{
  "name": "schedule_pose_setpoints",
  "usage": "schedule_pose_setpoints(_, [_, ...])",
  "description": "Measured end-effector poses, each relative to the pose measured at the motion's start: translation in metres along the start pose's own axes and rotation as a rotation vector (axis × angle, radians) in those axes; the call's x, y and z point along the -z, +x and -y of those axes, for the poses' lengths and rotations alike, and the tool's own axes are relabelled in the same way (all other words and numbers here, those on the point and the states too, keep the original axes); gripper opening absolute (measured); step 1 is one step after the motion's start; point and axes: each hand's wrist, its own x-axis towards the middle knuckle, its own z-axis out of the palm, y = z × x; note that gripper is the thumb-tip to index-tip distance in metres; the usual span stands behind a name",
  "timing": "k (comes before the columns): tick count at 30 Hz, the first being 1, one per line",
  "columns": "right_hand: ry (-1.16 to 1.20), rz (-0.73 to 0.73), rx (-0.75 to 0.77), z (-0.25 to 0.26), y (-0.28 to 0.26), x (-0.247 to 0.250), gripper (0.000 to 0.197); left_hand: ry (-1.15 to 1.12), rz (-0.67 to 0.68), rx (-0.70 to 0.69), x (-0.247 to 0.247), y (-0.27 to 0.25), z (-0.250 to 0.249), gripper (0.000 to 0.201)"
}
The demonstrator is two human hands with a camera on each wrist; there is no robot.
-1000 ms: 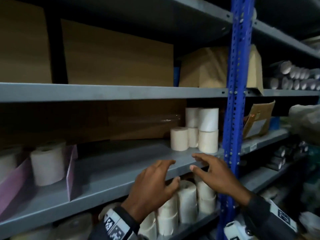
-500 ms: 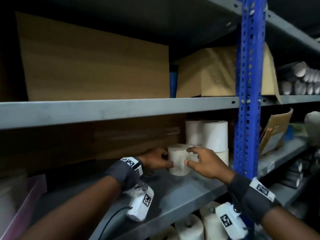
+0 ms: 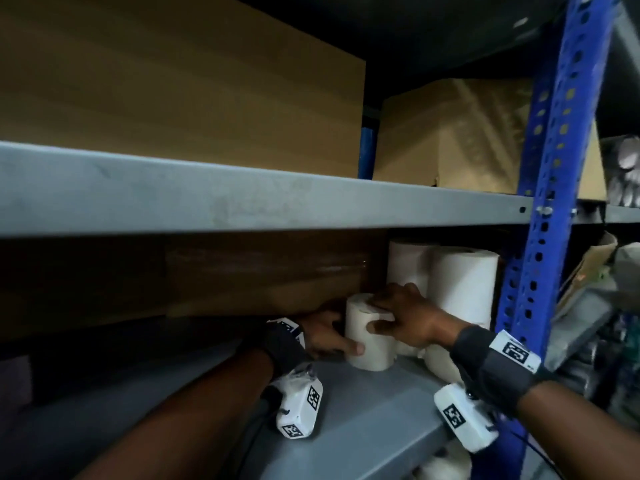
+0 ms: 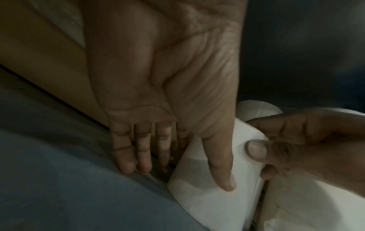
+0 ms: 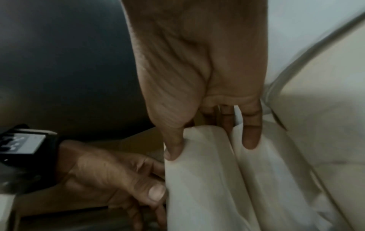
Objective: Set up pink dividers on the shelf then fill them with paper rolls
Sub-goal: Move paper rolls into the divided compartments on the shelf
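Both hands now grip one paper roll (image 3: 369,336) beside stacked rolls.

Left hand (image 3: 327,336): fingers go behind the front paper roll (image 3: 370,332), tips lost from the head view; only the thumb shows on the roll's face. Right hand (image 3: 407,320) covers that roll's top, so its core cannot be seen. Rolls behind it (image 3: 462,282) partly masked by the hand and the upper shelf edge (image 3: 242,199). Lower-left of the shelf too dark to make out; no telling if a divider stands there. Rolls on the tier below (image 3: 446,462) cut off by the bottom edge. Objects far right (image 3: 623,174) blurred, unidentifiable. Right wrist view: fingers (image 5: 250,132) sink between two rolls, tips partly hidden.
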Motion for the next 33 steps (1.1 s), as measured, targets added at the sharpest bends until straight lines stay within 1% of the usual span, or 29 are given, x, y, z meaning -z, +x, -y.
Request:
schedule_pose_setpoints(4, [0.006,-0.133,0.097,0.002,-0.027,-0.002,0.059,0.082,0.043,-0.043,-0.002,-0.006,-0.004,0.069])
schedule_pose_setpoints(6, [0.066,-0.192,0.143,0.007,-0.045,0.003,0.057,0.083,0.065,-0.052,-0.003,-0.013,-0.009,0.070])
schedule_pose_setpoints(8, [0.113,-0.240,0.193,0.011,-0.064,0.012,0.051,0.089,0.098,-0.058,-0.006,-0.027,-0.018,0.070])
schedule_pose_setpoints(10, [0.166,-0.261,0.222,0.016,-0.086,0.022,0.043,0.131,0.125,-0.088,-0.012,-0.046,-0.029,0.072])
schedule_pose_setpoints(12, [0.222,-0.263,0.243,0.022,-0.108,0.034,0.039,0.163,0.120,-0.144,-0.022,-0.065,-0.042,0.072])
schedule_pose_setpoints(15, [0.307,-0.276,0.300,0.033,-0.149,0.051,0.037,0.066,0.096,-0.210,-0.046,-0.104,-0.064,0.066])
schedule_pose_setpoints(18, [0.442,-0.288,0.363,0.047,-0.193,0.065,0.032,-0.032,0.080,-0.321,-0.071,-0.154,-0.084,0.068])
schedule_pose_setpoints(21, [0.629,-0.283,0.412,0.064,-0.240,0.073,0.031,-0.132,-0.039,-0.358,-0.102,-0.210,-0.095,0.064])
schedule_pose_setpoints(23, [0.693,-0.273,0.442,0.076,-0.273,0.074,0.034,-0.211,-0.137,-0.358,-0.129,-0.248,-0.092,0.068])
schedule_pose_setpoints(26, [0.672,-0.234,0.493,0.093,-0.314,0.068,0.038,-0.284,-0.279,-0.331,-0.171,-0.303,-0.082,0.072])
schedule_pose_setpoints(28, [0.666,-0.183,0.542,0.107,-0.340,0.062,0.039,-0.299,-0.388,-0.332,-0.196,-0.341,-0.076,0.067])
schedule_pose_setpoints(31, [0.682,-0.098,0.580,0.132,-0.373,0.050,0.050,-0.313,-0.530,-0.346,-0.225,-0.398,-0.071,0.060])
schedule_pose_setpoints(33, [0.680,-0.044,0.619,0.152,-0.391,0.043,0.053,-0.316,-0.608,-0.324,-0.237,-0.435,-0.065,0.061])
